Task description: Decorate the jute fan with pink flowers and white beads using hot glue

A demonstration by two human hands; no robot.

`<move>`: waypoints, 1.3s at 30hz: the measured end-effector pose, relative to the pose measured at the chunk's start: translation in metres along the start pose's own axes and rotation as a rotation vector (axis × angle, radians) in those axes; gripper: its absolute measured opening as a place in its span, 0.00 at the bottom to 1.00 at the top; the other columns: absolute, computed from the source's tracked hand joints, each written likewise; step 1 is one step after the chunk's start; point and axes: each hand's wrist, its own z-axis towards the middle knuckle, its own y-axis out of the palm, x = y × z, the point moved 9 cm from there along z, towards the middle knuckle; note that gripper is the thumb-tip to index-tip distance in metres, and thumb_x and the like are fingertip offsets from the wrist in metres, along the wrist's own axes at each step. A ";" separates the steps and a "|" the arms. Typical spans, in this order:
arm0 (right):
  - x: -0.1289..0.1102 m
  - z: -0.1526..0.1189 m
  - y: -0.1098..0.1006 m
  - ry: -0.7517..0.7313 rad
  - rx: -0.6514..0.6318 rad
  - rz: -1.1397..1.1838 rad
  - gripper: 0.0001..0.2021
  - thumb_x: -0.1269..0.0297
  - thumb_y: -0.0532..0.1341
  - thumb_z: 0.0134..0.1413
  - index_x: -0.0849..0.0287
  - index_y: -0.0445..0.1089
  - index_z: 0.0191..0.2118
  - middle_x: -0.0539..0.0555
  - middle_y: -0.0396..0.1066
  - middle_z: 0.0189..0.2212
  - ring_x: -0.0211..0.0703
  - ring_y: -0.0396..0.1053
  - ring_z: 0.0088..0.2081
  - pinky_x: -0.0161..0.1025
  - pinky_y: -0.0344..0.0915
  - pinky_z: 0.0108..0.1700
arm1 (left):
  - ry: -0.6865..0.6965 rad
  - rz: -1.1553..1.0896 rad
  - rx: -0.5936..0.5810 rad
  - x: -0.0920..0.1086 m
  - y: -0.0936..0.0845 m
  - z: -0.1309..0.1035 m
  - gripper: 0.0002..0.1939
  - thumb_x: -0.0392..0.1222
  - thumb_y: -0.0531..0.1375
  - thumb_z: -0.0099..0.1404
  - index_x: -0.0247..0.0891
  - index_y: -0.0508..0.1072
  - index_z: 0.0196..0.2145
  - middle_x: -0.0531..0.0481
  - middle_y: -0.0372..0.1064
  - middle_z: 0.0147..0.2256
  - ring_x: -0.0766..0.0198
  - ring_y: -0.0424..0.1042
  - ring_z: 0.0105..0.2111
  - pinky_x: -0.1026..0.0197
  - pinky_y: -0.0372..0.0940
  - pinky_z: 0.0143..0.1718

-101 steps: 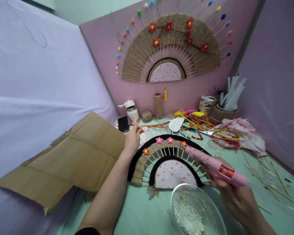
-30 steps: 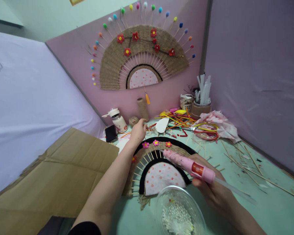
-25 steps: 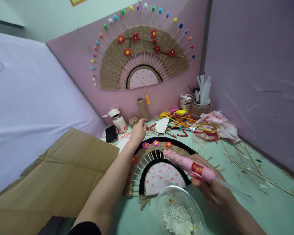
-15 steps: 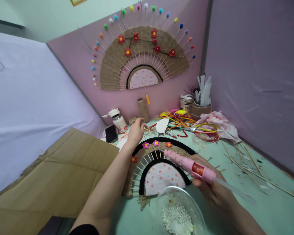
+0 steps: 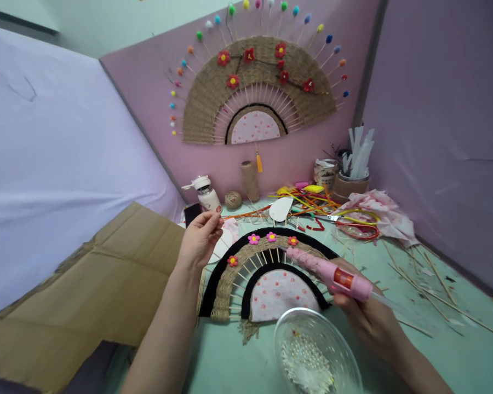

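My right hand (image 5: 365, 312) grips a pink glue gun (image 5: 328, 273), its nozzle pointing left over a small woven fan (image 5: 222, 298) that lies on the table. This fan has black trim, several pink and red flowers (image 5: 253, 239) along its band, and a dotted white half-circle (image 5: 283, 298) at its centre. Left of the fan my left hand (image 5: 201, 235) is raised with thumb and fingers pinched together; whatever lies between them is too small to make out. A clear plastic bowl (image 5: 277, 350) of pearl-like beads (image 5: 306, 361) stands at the near edge, below the fan.
A large woven fan (image 5: 197, 109) with pompom tips hangs on the pink wall. Cardboard (image 5: 86, 295) covers the left side. Behind are a white bottle (image 5: 207, 197), a twine ball (image 5: 233, 200), pipe cleaners, red-handled scissors (image 5: 359, 230) and a jar of glue sticks (image 5: 351, 186). Thin sticks (image 5: 427, 298) lie scattered right.
My left hand has drawn back from behind the small fan to its left side, fingers pinched. The glue gun stays over the fan in my right hand. The view has shifted somewhat.
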 end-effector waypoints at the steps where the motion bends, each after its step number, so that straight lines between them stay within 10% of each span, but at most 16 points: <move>1: 0.001 0.000 0.000 0.005 0.007 -0.007 0.18 0.49 0.51 0.64 0.56 0.65 0.30 0.53 0.67 0.27 0.43 0.65 0.28 0.38 0.65 0.30 | -0.029 -0.032 -0.002 -0.003 -0.001 -0.001 0.12 0.41 0.70 0.48 0.36 0.71 0.28 0.55 0.67 0.23 0.74 0.65 0.24 0.71 0.58 0.24; 10: 0.005 -0.003 0.000 -0.026 -0.001 -0.074 0.21 0.48 0.50 0.64 0.58 0.72 0.47 0.58 0.72 0.36 0.50 0.71 0.36 0.40 0.68 0.36 | -0.271 -0.251 -0.090 -0.027 0.010 -0.015 0.07 0.27 0.67 0.53 0.30 0.76 0.32 0.49 0.70 0.27 0.74 0.69 0.27 0.73 0.66 0.28; 20: -0.001 -0.003 -0.009 0.021 0.077 0.050 0.18 0.47 0.53 0.63 0.56 0.69 0.33 0.51 0.67 0.24 0.42 0.65 0.24 0.37 0.66 0.29 | -0.438 -0.416 -0.321 -0.066 0.067 -0.048 0.14 0.33 0.73 0.46 0.30 0.74 0.30 0.49 0.70 0.26 0.73 0.69 0.27 0.74 0.64 0.28; 39: 0.001 -0.008 0.008 0.012 -0.054 0.050 0.19 0.46 0.49 0.64 0.56 0.64 0.34 0.52 0.67 0.28 0.44 0.65 0.28 0.39 0.65 0.34 | -0.352 -0.286 -0.259 -0.079 0.084 -0.064 0.19 0.45 0.76 0.40 0.31 0.73 0.24 0.54 0.68 0.22 0.75 0.66 0.22 0.70 0.64 0.28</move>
